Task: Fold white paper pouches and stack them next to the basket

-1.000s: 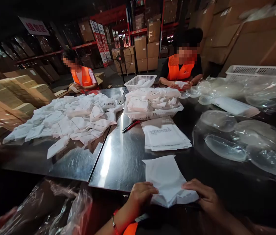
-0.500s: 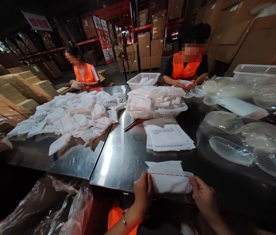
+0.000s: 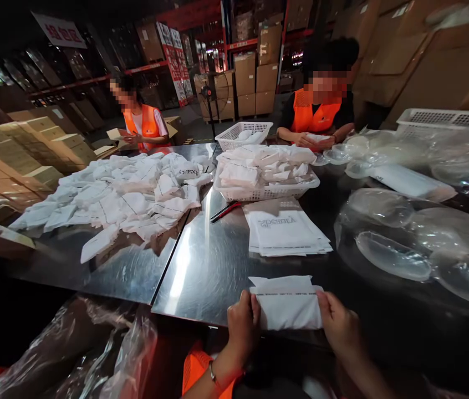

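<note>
A white printed bag [image 3: 290,307], folded over with a line of dark print across it, is stretched between my hands at the table's near edge. My left hand [image 3: 243,322] pinches its left end, thumb on top. At the right end my right hand [image 3: 339,324] grips it the same way. What lies inside the bag is hidden. Just beyond is a stack of flat white bags [image 3: 286,230] with dark lettering. Behind that stack, a white basket [image 3: 255,193] is heaped with folded white packets [image 3: 259,166].
Left on the metal table [image 3: 205,266] spreads a pile of white packets [image 3: 134,194]. A red-handled cutter [image 3: 225,211] lies near the basket. Clear plastic bags with rounded clear pieces [image 3: 417,238] cover the right side. Two co-workers in orange vests [image 3: 315,113] work across the table.
My right hand has shifted slightly left, and the bag between my hands looks a little shorter and more creased. At the far left, a co-worker's hand and a box have moved inward.
</note>
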`<act>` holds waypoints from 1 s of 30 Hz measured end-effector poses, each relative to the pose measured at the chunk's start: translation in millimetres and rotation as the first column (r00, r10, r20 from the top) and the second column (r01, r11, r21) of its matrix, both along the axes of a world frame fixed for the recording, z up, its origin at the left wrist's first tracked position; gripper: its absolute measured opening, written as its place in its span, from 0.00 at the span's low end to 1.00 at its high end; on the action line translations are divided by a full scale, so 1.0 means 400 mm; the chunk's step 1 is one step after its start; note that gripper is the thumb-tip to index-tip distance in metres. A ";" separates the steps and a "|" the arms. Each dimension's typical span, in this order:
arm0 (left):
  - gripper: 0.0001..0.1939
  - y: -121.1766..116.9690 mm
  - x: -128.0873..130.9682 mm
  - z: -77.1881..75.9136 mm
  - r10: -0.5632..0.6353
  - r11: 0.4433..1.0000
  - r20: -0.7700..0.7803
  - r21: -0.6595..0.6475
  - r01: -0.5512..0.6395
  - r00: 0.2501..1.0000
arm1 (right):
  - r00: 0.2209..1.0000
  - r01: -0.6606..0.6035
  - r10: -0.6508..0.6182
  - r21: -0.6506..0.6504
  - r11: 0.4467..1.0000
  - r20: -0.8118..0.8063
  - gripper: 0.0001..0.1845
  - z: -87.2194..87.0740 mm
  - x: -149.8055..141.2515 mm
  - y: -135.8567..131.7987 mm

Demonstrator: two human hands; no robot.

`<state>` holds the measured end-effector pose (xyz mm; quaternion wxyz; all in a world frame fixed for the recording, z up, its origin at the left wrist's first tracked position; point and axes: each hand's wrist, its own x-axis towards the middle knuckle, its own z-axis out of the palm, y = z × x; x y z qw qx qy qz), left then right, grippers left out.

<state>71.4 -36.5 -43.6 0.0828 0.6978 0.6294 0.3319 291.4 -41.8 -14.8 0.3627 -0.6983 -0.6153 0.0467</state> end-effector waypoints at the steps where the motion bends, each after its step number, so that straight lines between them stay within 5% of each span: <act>1: 0.18 0.001 0.001 -0.002 -0.001 1.000 -0.011 -0.006 0.001 1.000 | 1.000 -0.001 0.001 -0.010 1.000 -0.024 0.42 0.001 0.000 0.002; 7: 0.14 0.013 0.002 0.019 0.002 0.997 -0.133 -0.079 -0.012 0.991 | 0.994 -0.005 -0.009 -0.116 0.993 -0.113 0.44 0.017 -0.004 0.018; 10: 0.14 0.018 -0.019 0.060 -0.007 0.992 -0.244 -0.124 -0.024 0.970 | 0.995 -0.012 0.000 -0.123 0.992 -0.097 0.43 0.023 -0.005 0.026; 13: 0.15 0.022 -0.044 0.118 0.034 0.999 -0.271 -0.012 -0.038 0.962 | 0.999 -0.007 0.001 -0.109 0.994 -0.054 0.42 0.020 -0.003 0.032; 15: 0.14 0.028 -0.047 0.154 -0.084 0.981 -0.256 0.150 0.126 0.963 | 1.000 -0.011 0.011 -0.097 0.995 0.001 0.41 0.018 -0.003 0.032; 17: 0.15 0.037 -0.032 0.173 -0.347 0.872 -0.293 0.250 0.421 0.891 | 0.997 -0.005 0.012 -0.086 0.996 0.076 0.40 0.022 -0.007 0.026; 19: 0.17 0.050 -0.005 0.171 -0.541 0.729 -0.394 0.221 0.648 0.743 | 0.984 0.036 -0.022 -0.074 0.997 0.178 0.39 0.035 -0.018 0.014; 21: 0.20 0.061 0.021 0.151 -0.598 0.681 -0.477 0.120 0.722 0.644 | 0.953 0.100 -0.083 -0.044 0.994 0.291 0.36 0.054 -0.037 0.003; 23: 0.22 0.068 0.035 0.126 -0.598 0.700 -0.511 0.042 0.713 0.617 | 0.904 0.068 -0.081 0.047 0.997 0.420 0.26 0.064 -0.062 -0.001; 27: 0.25 0.069 0.030 0.089 -0.616 0.718 -0.479 -0.015 0.695 0.626 | 0.764 -0.367 0.206 0.149 0.918 0.611 0.27 0.025 -0.110 0.020; 30: 0.24 0.061 0.021 0.062 -0.584 0.755 -0.429 0.025 0.656 0.689 | 0.788 -0.387 0.298 0.057 0.920 0.539 0.26 -0.029 -0.114 0.043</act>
